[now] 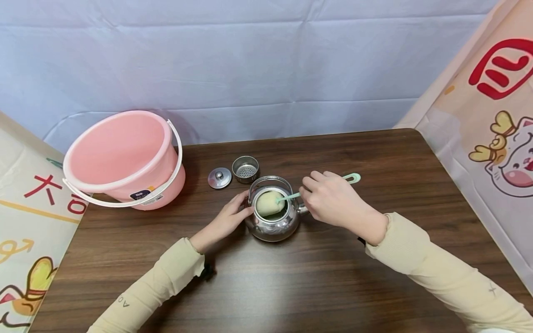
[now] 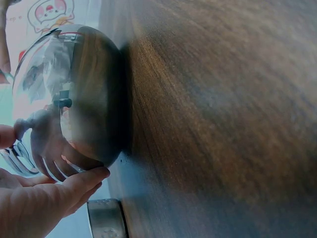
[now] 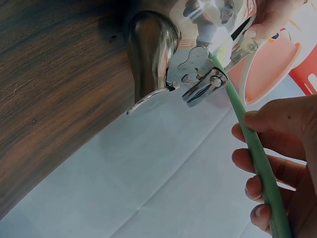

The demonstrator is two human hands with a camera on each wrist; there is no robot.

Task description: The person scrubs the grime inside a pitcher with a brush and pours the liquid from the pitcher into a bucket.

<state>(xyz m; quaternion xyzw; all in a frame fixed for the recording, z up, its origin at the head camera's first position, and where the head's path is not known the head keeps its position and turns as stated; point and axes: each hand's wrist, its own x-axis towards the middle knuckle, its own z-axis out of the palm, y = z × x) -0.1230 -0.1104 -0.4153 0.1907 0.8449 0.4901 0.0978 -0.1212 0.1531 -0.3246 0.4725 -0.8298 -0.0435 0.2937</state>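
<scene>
A shiny steel teapot (image 1: 272, 230) stands uncovered on the table, its wire handle (image 1: 271, 177) raised. My left hand (image 1: 227, 216) holds its left side, thumb near the rim and fingers along the rounded body. In my right hand (image 1: 331, 196) is the pale green handle (image 3: 262, 171) of a sponge cup brush, with thumb and fingers round it. The brush's cream sponge head (image 1: 268, 203) sits in the teapot's mouth, its lower part hidden inside. The spout (image 3: 151, 54) shows in the right wrist view.
Behind the teapot stand a steel strainer (image 1: 245, 169) with a perforated base and a round knobbed lid (image 1: 220, 178). A pink bucket (image 1: 170, 185) with a white handle is at the back left. Printed cloth (image 1: 487, 138) hangs at the sides, and plain pale cloth behind.
</scene>
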